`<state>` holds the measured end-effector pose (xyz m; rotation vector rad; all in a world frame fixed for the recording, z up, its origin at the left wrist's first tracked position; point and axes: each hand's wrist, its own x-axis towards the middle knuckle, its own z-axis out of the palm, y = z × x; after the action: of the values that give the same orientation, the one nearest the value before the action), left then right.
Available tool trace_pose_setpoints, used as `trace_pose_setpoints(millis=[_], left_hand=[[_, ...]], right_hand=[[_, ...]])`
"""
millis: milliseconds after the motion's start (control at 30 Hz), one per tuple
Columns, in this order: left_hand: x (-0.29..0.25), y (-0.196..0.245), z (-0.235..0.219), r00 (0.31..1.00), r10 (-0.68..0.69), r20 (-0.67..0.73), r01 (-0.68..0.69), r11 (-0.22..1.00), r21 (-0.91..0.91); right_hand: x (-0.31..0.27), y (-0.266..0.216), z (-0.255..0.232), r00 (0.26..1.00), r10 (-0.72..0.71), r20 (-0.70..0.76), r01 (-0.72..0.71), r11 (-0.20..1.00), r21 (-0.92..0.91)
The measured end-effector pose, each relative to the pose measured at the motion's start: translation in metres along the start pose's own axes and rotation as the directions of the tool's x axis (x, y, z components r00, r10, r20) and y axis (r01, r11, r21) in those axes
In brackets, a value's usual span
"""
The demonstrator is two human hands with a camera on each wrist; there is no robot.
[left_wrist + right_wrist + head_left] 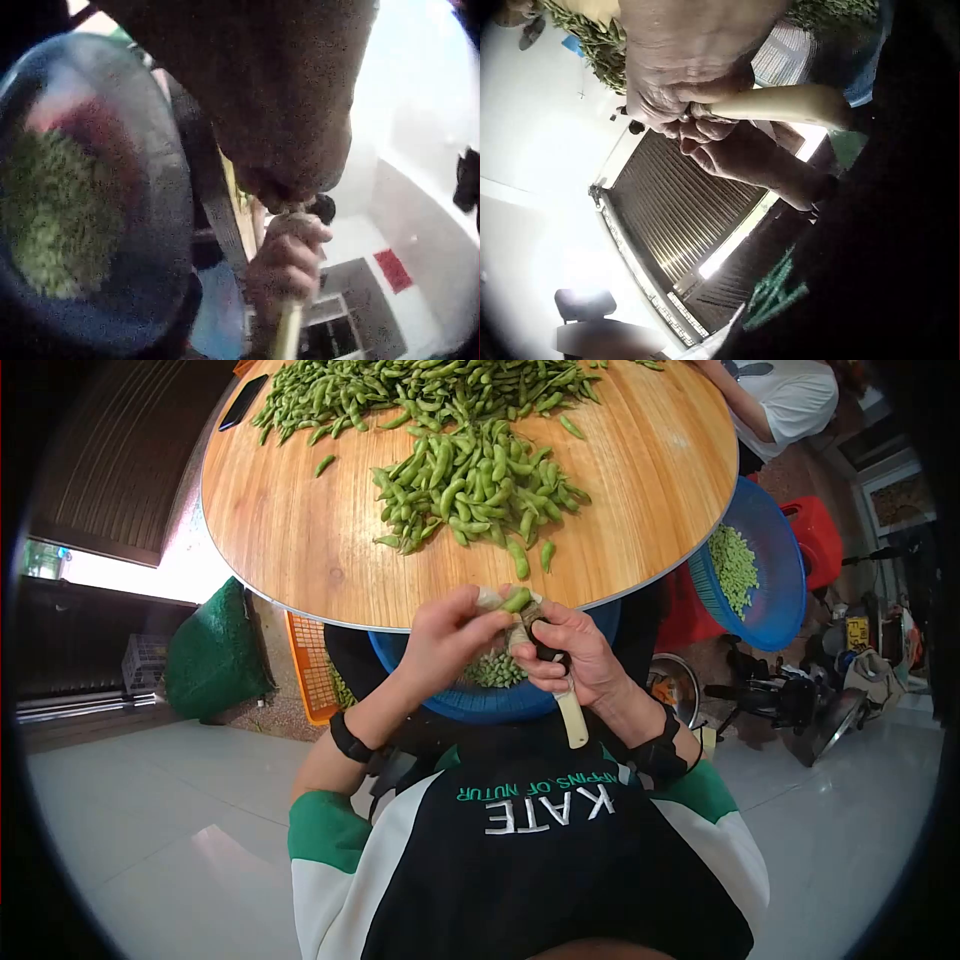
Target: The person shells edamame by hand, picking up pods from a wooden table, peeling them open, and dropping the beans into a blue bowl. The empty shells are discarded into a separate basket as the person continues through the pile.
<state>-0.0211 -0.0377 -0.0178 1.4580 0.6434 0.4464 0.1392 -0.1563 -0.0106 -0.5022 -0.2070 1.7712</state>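
Observation:
In the head view, my left hand (440,645) pinches a green soybean pod (517,600) between thumb and fingers at the table's front edge. Close against it, my right hand (588,658) grips a tool by its cream handle (571,715); the handle's end points back toward my body, and the working end is hidden among the fingers. Pale wrapping covers some fingertips. The right wrist view shows the same cream handle (787,103) sticking out of the right fist. Under both hands sits a blue basin (450,705) with shelled green beans (495,670) inside.
Heaps of soybean pods (465,480) cover part of the round wooden table (290,530); a phone (243,403) lies at its left edge. A blue colander (785,600) of shelled beans stands right, an orange crate (308,670) left. Another person (785,405) sits at far right.

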Motion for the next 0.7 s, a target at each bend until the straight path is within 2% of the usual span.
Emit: trace_pose_setpoints(millis=[33, 67, 100, 267, 333, 367, 400, 433, 467, 500, 533, 567, 600, 633, 667, 700], left_hand=[[0.000, 0.002, 0.002, 1.000, -0.001, -0.003, 0.001, 1.000, -0.002], [0.000, 0.005, 0.004, 0.928, 0.372, -0.008, -0.341, 0.860, 0.380], [0.000, 0.006, 0.005, 0.734, 0.667, 0.131, -0.555, 0.477, 0.682], [-0.006, 0.018, 0.004, 0.754, 0.645, 0.126, -0.534, 0.489, 0.690], [-0.006, 0.019, 0.002, 0.875, 0.480, 0.061, -0.450, 0.761, 0.468], [-0.007, 0.021, 0.000, 0.874, 0.481, 0.061, -0.451, 0.760, 0.469], [-0.008, 0.024, -0.001, 0.967, 0.253, 0.007, -0.245, 0.927, 0.283], [-0.009, 0.025, -0.001, 1.000, 0.001, 0.007, -0.002, 0.997, 0.079], [-0.009, 0.022, 0.000, 1.000, 0.001, 0.011, -0.002, 0.997, 0.078], [-0.008, 0.017, 0.002, 0.998, -0.058, 0.002, 0.058, 0.998, 0.000], [-0.008, 0.015, 0.004, 0.993, -0.119, -0.001, 0.119, 0.990, -0.077], [-0.009, 0.013, 0.006, 0.993, -0.120, 0.001, 0.119, 0.990, -0.076], [-0.010, 0.012, 0.009, 0.999, -0.018, -0.029, 0.019, 0.999, 0.050], [-0.012, 0.011, 0.011, 0.995, 0.086, -0.046, -0.076, 0.982, 0.175], [-0.016, 0.012, 0.014, 0.995, 0.083, -0.046, -0.073, 0.982, 0.174], [-0.019, 0.016, 0.016, 0.985, 0.170, -0.005, -0.158, 0.925, 0.346]], right_hand=[[0.001, 0.001, 0.000, 1.000, 0.003, 0.000, -0.003, 1.000, -0.001], [0.001, 0.003, -0.001, 1.000, 0.007, -0.010, -0.007, 1.000, -0.005], [0.001, 0.005, -0.002, 1.000, 0.010, -0.019, -0.010, 1.000, -0.009], [-0.001, 0.007, 0.002, 0.999, -0.017, -0.041, 0.014, 0.997, -0.073], [-0.001, 0.007, 0.002, 0.998, -0.021, -0.052, 0.017, 0.997, -0.080], [-0.002, 0.007, 0.002, 0.998, -0.047, -0.040, 0.041, 0.989, -0.139], [-0.002, 0.007, 0.003, 0.997, -0.074, -0.028, 0.067, 0.978, -0.196], [-0.003, 0.005, 0.005, 0.997, -0.076, -0.030, 0.069, 0.978, -0.195], [-0.003, 0.002, 0.009, 0.990, -0.115, -0.078, 0.082, 0.938, -0.337], [-0.002, 0.000, 0.011, 0.980, -0.158, -0.119, 0.084, 0.877, -0.474], [0.001, 0.004, 0.011, 0.980, -0.160, -0.120, 0.086, 0.877, -0.473], [0.006, 0.010, 0.011, 0.906, -0.416, -0.081, 0.245, 0.670, -0.700], [0.008, 0.013, 0.011, 0.780, -0.625, 0.027, 0.334, 0.379, -0.863], [0.008, 0.012, 0.012, 0.781, -0.624, 0.024, 0.332, 0.382, -0.863], [0.008, 0.008, 0.013, 0.747, -0.652, 0.128, 0.301, 0.160, -0.940], [0.009, 0.006, 0.014, 0.716, -0.654, 0.243, 0.258, -0.075, -0.963]])
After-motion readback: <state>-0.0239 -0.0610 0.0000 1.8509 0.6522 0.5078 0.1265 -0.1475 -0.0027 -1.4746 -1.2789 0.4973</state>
